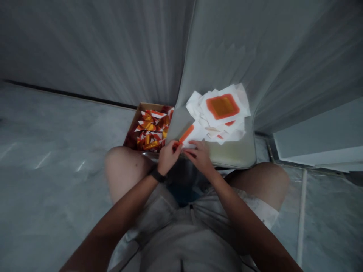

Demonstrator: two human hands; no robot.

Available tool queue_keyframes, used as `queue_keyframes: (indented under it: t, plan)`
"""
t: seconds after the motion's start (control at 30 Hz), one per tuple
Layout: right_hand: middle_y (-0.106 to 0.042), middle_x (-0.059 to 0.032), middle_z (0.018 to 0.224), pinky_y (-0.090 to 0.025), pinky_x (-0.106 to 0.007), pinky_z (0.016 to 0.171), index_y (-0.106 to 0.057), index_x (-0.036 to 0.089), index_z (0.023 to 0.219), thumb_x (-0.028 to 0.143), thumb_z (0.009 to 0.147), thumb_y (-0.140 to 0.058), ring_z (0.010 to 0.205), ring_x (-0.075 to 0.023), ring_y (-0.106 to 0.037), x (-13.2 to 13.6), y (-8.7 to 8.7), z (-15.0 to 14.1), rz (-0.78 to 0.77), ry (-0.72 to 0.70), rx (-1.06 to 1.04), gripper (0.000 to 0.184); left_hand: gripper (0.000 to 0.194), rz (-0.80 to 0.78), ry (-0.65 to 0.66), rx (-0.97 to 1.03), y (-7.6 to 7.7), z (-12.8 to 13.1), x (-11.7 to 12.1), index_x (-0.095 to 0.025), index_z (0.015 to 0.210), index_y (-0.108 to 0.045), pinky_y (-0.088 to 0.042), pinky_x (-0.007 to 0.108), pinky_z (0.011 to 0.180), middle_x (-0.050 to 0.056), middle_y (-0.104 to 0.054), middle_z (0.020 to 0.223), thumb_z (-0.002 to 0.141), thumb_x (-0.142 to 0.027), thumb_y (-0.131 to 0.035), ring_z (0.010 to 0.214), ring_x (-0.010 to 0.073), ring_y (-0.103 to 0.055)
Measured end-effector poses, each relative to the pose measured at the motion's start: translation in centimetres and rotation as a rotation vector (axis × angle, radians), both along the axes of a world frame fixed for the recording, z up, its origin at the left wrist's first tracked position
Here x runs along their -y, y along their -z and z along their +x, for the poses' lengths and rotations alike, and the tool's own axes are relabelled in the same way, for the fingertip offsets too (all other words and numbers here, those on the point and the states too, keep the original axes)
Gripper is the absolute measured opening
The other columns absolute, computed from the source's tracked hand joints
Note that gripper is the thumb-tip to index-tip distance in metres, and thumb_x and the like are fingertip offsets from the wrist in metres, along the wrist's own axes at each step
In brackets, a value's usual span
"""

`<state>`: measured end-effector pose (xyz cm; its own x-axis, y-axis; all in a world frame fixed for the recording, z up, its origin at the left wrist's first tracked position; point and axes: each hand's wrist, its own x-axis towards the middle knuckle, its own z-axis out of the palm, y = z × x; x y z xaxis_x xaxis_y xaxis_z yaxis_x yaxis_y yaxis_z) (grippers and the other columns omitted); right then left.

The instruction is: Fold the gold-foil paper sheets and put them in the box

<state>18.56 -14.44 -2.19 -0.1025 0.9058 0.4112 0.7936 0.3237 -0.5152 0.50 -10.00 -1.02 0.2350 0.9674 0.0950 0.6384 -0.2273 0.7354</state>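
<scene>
Between my two hands is a white paper sheet [197, 132] with an orange band, partly folded or rolled at its near left edge. My left hand [169, 155] pinches the near left corner of that sheet. My right hand [200, 155] has its fingers closed on the near edge, close to the left fingertips. Just beyond lies a loose pile of white paper sheets [222, 107], the top one bearing an orange-bordered gold square. The fingertips partly cover the sheet's near edge.
The pile rests on a grey-green padded chair seat [235, 155] in front of me. Left of it stands a cardboard box [132, 130] holding several folded orange, gold and white paper pieces [151, 130]. Grey curtain [99, 49] hangs behind, above a marble-like floor [56, 158].
</scene>
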Motion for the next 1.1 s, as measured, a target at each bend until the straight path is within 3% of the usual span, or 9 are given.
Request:
queue_keyframes:
  t: [0.13, 0.33, 0.47, 0.53, 0.63, 0.77, 0.93, 1.1]
  plan:
    - [-0.069, -0.0072, 0.123, -0.045, -0.045, 0.1, -0.081, 0.028, 0.093, 0.034, 0.094, -0.072, 0.117, -0.0268, -0.058, 0.4, 0.0, 0.1, -0.034, -0.04, 0.009, 0.011, 0.022, 0.026, -0.027, 0.012, 0.3, -0.1, -0.2, -0.022, 0.097, -0.067, -0.047, 0.028, 0.071, 0.003, -0.075, 0.086, 0.098, -0.042, -0.058, 0.075, 0.0185, -0.069]
    - [-0.068, -0.0092, 0.108, -0.047, -0.041, 0.096, -0.078, 0.023, 0.09, 0.035, 0.095, -0.068, 0.106, -0.0259, -0.059, -1.0, -0.2, -1.0, -0.07, 0.139, -0.002, 0.016, 0.023, 0.123, -0.099, -0.182, -0.2, 0.3, 0.0, -0.022, 0.097, -0.067, -0.041, 0.028, 0.066, 0.003, -0.073, 0.085, 0.098, -0.044, -0.06, 0.076, 0.0203, -0.067]
    - [-0.066, -0.0103, 0.107, -0.046, -0.041, 0.097, -0.075, 0.02, 0.088, 0.033, 0.092, -0.073, 0.106, -0.0276, -0.056, -1.6, -0.1, -1.6, -0.044, 0.233, 0.01, 0.013, 0.025, 0.202, -0.103, -0.238, 0.1, 0.0, -0.1, -0.022, 0.102, -0.068, -0.045, 0.029, 0.069, 0.005, -0.071, 0.09, 0.098, -0.046, -0.06, 0.081, 0.0211, -0.066]
    - [-0.066, -0.0105, 0.107, -0.045, -0.042, 0.098, -0.074, 0.02, 0.09, 0.033, 0.092, -0.072, 0.107, -0.0281, -0.055, -1.5, 0.1, -1.8, -0.035, 0.244, 0.032, 0.013, 0.023, 0.298, -0.055, -0.252, 0.5, -0.4, -0.1, -0.022, 0.106, -0.07, -0.049, 0.031, 0.077, 0.007, -0.071, 0.099, 0.099, -0.041, -0.058, 0.09, 0.0223, -0.067]
    - [-0.065, -0.0114, 0.107, -0.045, -0.043, 0.097, -0.072, 0.02, 0.096, 0.035, 0.095, -0.069, 0.108, -0.029, -0.055, -1.4, 0.4, -1.8, -0.035, 0.263, 0.059, 0.016, 0.024, 0.445, 0.144, -0.267, 1.1, -1.3, 0.4, -0.023, 0.116, -0.072, -0.05, 0.037, 0.098, 0.009, -0.072, 0.118, 0.1, -0.027, -0.054, 0.112, 0.0245, -0.065]
    - [-0.065, -0.0121, 0.108, -0.046, -0.044, 0.096, -0.072, 0.02, 0.101, 0.039, 0.096, -0.067, 0.107, -0.0298, -0.055, -1.4, 0.6, -1.5, -0.031, 0.244, 0.073, 0.02, 0.043, 0.472, 0.378, -0.324, 1.6, -2.5, 1.9, -0.022, 0.137, -0.065, -0.043, 0.044, 0.117, 0.008, -0.064, 0.143, 0.097, -0.016, -0.051, 0.138, 0.0257, -0.052]
    - [-0.066, -0.0143, 0.111, -0.046, -0.044, 0.096, -0.073, 0.017, 0.105, 0.042, 0.095, -0.068, 0.108, -0.0303, -0.056, -1.5, 0.3, -0.9, -0.028, 0.207, 0.119, 0.027, 0.059, 0.44, 0.432, -0.492, 2.2, -2.6, 4.1, -0.01, 0.154, -0.047, -0.032, 0.049, 0.126, 0.013, -0.043, 0.162, 0.095, -0.018, -0.049, 0.155, 0.0296, -0.031]
    - [-0.066, -0.0157, 0.128, -0.045, -0.045, 0.101, -0.068, 0.021, 0.129, 0.033, 0.103, -0.056, 0.12, -0.0296, -0.057, -0.3, 0.4, -0.8, 0.05, 0.074, 0.295, 0.032, 0.062, 0.413, 0.418, -0.58, 2.3, -2.4, 4.7, -0.008, 0.155, -0.045, -0.026, 0.049, 0.129, 0.014, -0.035, 0.166, 0.094, -0.018, -0.049, 0.158, 0.0301, -0.023]
